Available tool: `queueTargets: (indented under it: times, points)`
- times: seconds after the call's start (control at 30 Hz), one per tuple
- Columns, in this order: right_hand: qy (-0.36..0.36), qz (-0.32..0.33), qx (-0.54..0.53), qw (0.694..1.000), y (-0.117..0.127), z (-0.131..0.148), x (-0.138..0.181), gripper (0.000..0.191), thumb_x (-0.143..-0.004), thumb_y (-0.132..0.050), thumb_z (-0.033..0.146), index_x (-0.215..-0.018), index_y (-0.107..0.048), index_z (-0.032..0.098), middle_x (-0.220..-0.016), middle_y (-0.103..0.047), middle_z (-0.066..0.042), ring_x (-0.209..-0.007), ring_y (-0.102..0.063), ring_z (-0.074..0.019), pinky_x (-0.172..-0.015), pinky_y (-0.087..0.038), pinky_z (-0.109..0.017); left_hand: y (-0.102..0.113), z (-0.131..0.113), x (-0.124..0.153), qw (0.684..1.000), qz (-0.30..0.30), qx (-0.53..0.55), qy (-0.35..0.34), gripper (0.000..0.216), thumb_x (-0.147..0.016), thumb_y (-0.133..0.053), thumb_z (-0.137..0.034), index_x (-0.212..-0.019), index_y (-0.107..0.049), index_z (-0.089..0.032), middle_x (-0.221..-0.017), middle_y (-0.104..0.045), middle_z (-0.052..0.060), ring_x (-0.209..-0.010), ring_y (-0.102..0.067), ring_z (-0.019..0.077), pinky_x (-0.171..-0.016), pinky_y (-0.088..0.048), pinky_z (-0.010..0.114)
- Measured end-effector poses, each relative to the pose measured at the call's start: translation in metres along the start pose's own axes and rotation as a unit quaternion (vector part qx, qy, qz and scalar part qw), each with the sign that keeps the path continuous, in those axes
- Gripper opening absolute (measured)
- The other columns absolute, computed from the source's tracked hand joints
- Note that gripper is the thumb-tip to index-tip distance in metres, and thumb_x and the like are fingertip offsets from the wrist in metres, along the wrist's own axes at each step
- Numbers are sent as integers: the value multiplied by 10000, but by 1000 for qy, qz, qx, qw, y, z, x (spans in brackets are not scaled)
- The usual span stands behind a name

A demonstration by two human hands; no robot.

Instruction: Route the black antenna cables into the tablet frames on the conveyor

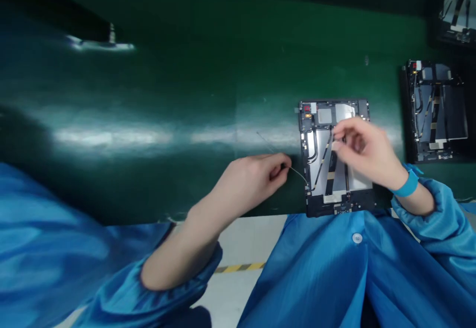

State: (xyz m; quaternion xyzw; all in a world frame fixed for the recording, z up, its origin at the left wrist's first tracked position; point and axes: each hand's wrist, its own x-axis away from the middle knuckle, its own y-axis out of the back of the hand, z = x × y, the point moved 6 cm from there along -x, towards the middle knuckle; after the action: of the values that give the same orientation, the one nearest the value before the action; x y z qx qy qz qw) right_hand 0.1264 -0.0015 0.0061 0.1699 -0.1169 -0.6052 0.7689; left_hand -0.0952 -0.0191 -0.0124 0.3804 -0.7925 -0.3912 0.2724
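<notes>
An opened tablet-like device (357, 179), with a black frame, silvery plates and dark flat cables inside, lies on the green table near its front edge. Just left of it, my left hand (256, 174) pinches a thin cable (298, 173) between thumb and forefinger. From those fingers the cable curves to the device's left edge, and a loose length sticks up to the far left. Over the upper middle of the device is my right hand (366, 144), wearing a blue wristband. Its thumb and forefinger are curled together near the top of a flat cable; anything between them is too small to make out.
On the right stands another opened device (439, 109), seemingly on a stack, with a further one (459, 8) at the top right corner. The table (167, 90) reflects light. Its front edge runs just below the device. A blue-sleeved part (48, 229) fills the lower left.
</notes>
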Motion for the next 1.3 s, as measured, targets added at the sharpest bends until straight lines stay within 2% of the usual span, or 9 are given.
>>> queueTargets:
  times: [0.1, 0.17, 0.23, 0.37, 0.43, 0.53, 0.63, 0.97, 1.3]
  points:
    - [39, 177, 55, 982, -47, 23, 4, 156, -858, -700, 151, -994, -651, 210, -926, -700, -5, -701, -552, -129, -714, -452, -287, 15, -27, 13, 994, -103, 12, -20, 179, -1004, -511, -274, -925, -672, -276, -794, -705, 35, -664, -658, 211, -623, -499, 366]
    - [62, 235, 82, 967, -64, 26, 5, 100, -867, -675, 111, -885, -634, 200, -826, -669, 9, -697, -546, -131, -708, -425, -277, 20, -43, 15, 992, -107, 47, -49, 158, -1017, -536, -296, -962, -685, -301, -883, -741, 43, -774, -705, 227, -712, -550, 389]
    - [89, 254, 93, 959, -66, 25, 5, 144, -879, -620, 70, -820, -607, 201, -760, -632, 20, -691, -545, -131, -693, -403, -268, 20, -48, 15, 990, -103, 81, -46, 126, -1011, -566, -309, -1046, -686, -325, -932, -753, 36, -805, -712, 221, -752, -571, 394]
    - [126, 271, 109, 948, -50, 20, 6, 170, -880, -586, 56, -824, -610, 214, -738, -620, 28, -675, -544, -131, -664, -395, -261, 10, -26, 20, 964, -175, 177, 98, 500, -961, -635, -325, -1441, -496, -335, -1034, -726, 46, -710, -633, 170, -705, -580, 355]
    - [142, 273, 128, 943, -44, 18, 6, 174, -893, -578, 59, -838, -616, 219, -752, -632, 20, -695, -554, -142, -677, -411, -270, -10, -17, 21, 940, -158, 263, 150, 648, -925, -669, -309, -1515, -400, -312, -1047, -688, 43, -666, -600, 135, -638, -555, 303]
    - [181, 256, 147, 938, -44, 17, 2, 180, -951, -536, 86, -883, -634, 220, -818, -669, -12, -765, -583, -170, -731, -449, -301, -44, -16, 16, 895, -70, 405, 171, 645, -878, -683, -269, -1465, -416, -276, -1034, -611, 18, -627, -584, 90, -584, -509, 249]
    - [204, 229, 159, 938, -51, 13, -5, 216, -994, -484, 100, -926, -649, 221, -877, -690, -31, -820, -596, -189, -779, -469, -334, -60, -16, 13, 856, -56, 478, 188, 635, -839, -685, -245, -1412, -414, -280, -1005, -536, -13, -589, -540, 56, -564, -473, 231]
    - [193, 196, 169, 946, -56, 2, -16, 251, -1027, -445, 117, -943, -659, 218, -917, -687, -46, -879, -614, -200, -801, -482, -347, -59, -12, 4, 824, -80, 512, 228, 546, -755, -675, -225, -1245, -439, -279, -823, -472, -72, -578, -474, 70, -519, -436, 208]
    - [155, 207, 141, 956, -56, -1, -23, 205, -988, -508, 79, -925, -658, 203, -910, -670, -27, -868, -607, -173, -786, -449, -304, -57, -1, -7, 779, -120, 572, 225, 460, -708, -777, -188, -1080, -507, -220, -807, -564, -81, -500, -496, 35, -466, -426, 179]
